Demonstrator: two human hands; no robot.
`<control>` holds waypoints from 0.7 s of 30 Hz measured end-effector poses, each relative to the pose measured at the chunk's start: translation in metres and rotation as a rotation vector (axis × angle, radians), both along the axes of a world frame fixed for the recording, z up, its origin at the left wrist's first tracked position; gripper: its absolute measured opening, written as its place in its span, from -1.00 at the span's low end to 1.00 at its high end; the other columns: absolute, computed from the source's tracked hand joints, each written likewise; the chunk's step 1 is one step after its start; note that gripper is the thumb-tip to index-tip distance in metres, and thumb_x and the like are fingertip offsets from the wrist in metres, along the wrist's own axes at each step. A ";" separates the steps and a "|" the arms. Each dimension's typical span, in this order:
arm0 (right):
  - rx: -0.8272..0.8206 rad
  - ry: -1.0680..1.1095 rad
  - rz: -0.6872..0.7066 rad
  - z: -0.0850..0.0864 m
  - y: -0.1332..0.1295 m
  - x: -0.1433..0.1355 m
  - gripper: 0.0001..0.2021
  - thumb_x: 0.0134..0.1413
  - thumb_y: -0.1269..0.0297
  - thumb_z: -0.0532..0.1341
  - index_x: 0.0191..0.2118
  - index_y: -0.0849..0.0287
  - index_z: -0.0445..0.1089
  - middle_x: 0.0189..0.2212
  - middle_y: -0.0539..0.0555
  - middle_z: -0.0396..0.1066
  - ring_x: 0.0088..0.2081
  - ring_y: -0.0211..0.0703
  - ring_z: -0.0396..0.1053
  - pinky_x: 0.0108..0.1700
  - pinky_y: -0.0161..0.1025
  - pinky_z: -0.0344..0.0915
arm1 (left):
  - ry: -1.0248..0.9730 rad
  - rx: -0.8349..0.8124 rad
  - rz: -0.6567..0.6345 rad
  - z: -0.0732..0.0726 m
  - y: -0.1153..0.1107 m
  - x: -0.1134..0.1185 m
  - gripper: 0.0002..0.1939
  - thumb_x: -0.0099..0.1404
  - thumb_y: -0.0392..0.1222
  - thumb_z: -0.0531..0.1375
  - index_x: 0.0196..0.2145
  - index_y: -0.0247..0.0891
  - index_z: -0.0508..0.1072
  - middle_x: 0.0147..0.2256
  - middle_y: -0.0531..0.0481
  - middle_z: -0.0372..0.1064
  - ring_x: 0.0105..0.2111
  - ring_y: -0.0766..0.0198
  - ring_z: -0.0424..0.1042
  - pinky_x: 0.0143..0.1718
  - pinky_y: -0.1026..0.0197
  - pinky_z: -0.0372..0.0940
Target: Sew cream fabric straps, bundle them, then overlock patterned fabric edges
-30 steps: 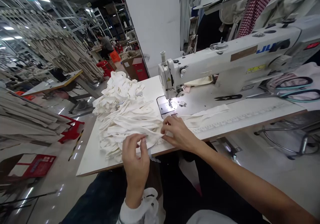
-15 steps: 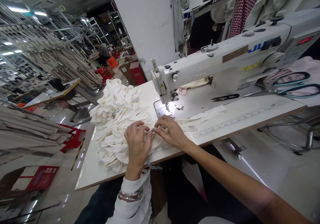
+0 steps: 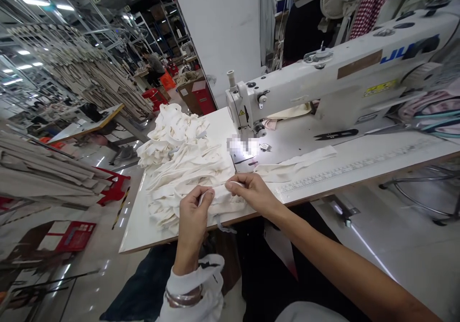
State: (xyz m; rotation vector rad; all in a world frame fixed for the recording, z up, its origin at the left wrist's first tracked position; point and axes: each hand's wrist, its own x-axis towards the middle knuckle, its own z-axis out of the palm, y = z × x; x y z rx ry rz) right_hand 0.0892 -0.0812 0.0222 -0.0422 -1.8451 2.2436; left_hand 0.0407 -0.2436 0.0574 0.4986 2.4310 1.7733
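Long cream fabric strips [image 3: 194,161]; white metal sewing machine [image 3: 287,89] w/ blue lettering [image 3: 391,55] & rectangular yellow label [image 3: 381,88]; red-&-white checked cloth [image 3: 372,8]; slim blk snips [image 3: 336,134]; red plastic stool [image 3: 114,188]; thin yellow-&-blk striped floor tape [image 3: 120,208].

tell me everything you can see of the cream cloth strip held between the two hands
The cream cloth strip looks like soft, plain, thin fabric. A short stretch spans the gap between the left hand and right hand, pinched by thumb and fingers at each side. It is at the near side of a pile of similar cloth; where its ends lie is unclear.
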 end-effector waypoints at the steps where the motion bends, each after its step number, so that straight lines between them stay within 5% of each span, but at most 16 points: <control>1: -0.017 -0.003 -0.005 0.000 -0.001 0.000 -0.75 0.08 0.12 0.28 -0.42 0.22 0.47 -0.52 -0.02 0.35 -0.42 -0.24 0.27 -0.32 -0.28 0.16 | -0.021 0.029 0.010 -0.002 -0.001 0.000 -0.80 0.16 -0.08 0.28 -0.45 -0.27 0.46 -0.47 0.06 0.36 -0.40 0.30 0.27 -0.31 0.26 0.17; 11: -0.096 0.003 -0.033 -0.001 -0.005 -0.002 -0.76 0.05 0.12 0.30 -0.43 0.22 0.48 -0.54 -0.02 0.34 -0.43 -0.24 0.26 -0.32 -0.26 0.19 | -0.016 0.063 0.005 -0.005 -0.005 0.000 -0.80 0.18 -0.09 0.27 -0.47 -0.27 0.47 -0.48 0.06 0.34 -0.43 0.31 0.27 -0.34 0.26 0.20; 18: 0.147 0.231 -0.070 0.007 -0.002 0.010 -0.94 0.11 0.29 0.28 -0.30 0.14 0.48 -0.31 0.06 0.46 -0.31 -0.19 0.34 -0.32 -0.26 0.22 | 0.898 -0.267 0.019 -0.010 -0.005 -0.006 -0.89 0.24 -0.34 0.21 -0.30 -0.21 0.52 -0.18 -0.12 0.36 -0.12 0.14 0.39 -0.08 0.07 0.27; 21: 0.008 0.107 0.065 0.006 -0.004 0.015 -0.78 0.00 0.28 0.37 -0.26 0.14 0.34 -0.23 0.03 0.40 -0.32 -0.25 0.33 -0.27 -0.28 0.28 | 1.133 -0.359 0.103 -0.014 -0.002 -0.005 -0.84 0.19 -0.44 0.19 -0.31 -0.23 0.47 -0.13 -0.18 0.36 -0.08 0.08 0.38 -0.05 0.00 0.22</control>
